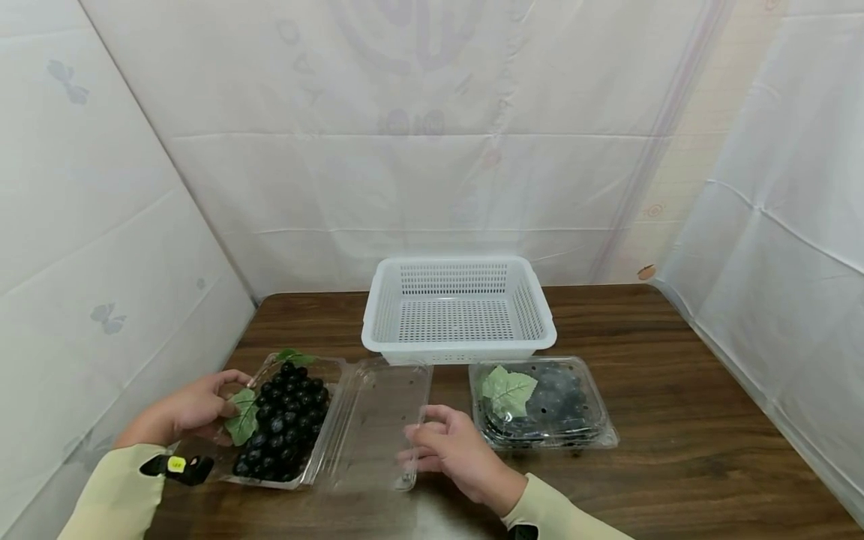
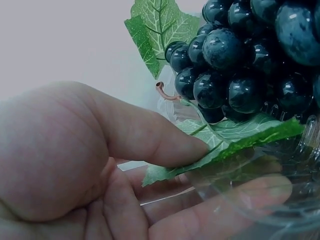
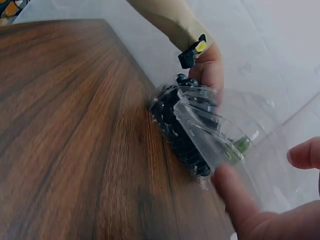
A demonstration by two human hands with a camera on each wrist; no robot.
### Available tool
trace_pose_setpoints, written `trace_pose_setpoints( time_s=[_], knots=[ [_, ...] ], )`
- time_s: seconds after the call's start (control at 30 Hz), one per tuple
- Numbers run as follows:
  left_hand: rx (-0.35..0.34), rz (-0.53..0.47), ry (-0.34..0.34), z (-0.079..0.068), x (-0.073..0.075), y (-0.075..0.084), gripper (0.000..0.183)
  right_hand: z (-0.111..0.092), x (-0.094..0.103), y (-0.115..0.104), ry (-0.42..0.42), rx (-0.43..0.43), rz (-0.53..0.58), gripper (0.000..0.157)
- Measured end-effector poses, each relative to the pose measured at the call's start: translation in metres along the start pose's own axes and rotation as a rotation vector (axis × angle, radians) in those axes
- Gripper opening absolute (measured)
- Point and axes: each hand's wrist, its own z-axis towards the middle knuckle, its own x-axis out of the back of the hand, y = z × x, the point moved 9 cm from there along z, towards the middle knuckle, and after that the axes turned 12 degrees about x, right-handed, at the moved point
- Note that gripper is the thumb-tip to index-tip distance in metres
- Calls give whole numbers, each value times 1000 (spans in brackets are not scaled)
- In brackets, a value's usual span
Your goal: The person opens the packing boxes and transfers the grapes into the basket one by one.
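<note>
A clear plastic clamshell box [image 1: 319,452] lies unfolded at the left of the table, its base filled with dark grapes [image 1: 286,420]. Its see-through lid [image 1: 378,427] is folded out to the right. My left hand [image 1: 199,409] grips the base's left wall. In the left wrist view the thumb presses a green leaf [image 2: 220,145] on the bunch, while the fingers sit behind the clear plastic. At the lid's right edge is my right hand [image 1: 466,454], fingers spread. The right wrist view shows its thumb [image 3: 305,154] well apart from a blurred finger [image 3: 232,190] beside the lid.
A closed clear box [image 1: 594,409] of dark grapes with a pale green leaf [image 1: 508,390] stands right of my right hand. Behind both boxes is a white slotted basket [image 1: 459,348]. White sheeting [image 1: 432,172] walls in the brown wooden table [image 1: 675,420] at back and sides.
</note>
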Motion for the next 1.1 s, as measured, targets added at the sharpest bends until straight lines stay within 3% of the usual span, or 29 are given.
trace_pose_setpoints(
  time_s=[0.1,0.3,0.37,0.5,0.67,0.77,0.9,1.0,1.1],
  knots=[
    [-5,-9,-6,0,-1,0,53,-1,4,-3,29,27,-103,75],
    [-16,-12,-12,0,-2,1,53,-2,10,-12,83,67,-416,87],
    [-18,-13,-8,-1,-2,2,54,-1,10,-15,84,83,-468,88],
    [-11,-15,2,-1,-3,2,54,3,8,-22,78,166,-548,88],
    [-11,4,3,-1,-4,3,54,14,0,-30,46,270,-766,80],
    [4,0,6,-1,-4,2,53,24,-10,-26,-10,267,-763,68],
    [12,-10,-13,0,-6,1,53,38,-24,-15,-77,196,-699,56],
    [2,-14,-32,1,-7,1,53,50,-33,-9,-118,154,-731,55],
    [-6,-6,-36,1,-6,1,54,61,-42,-1,-151,93,-695,58]
  ],
)
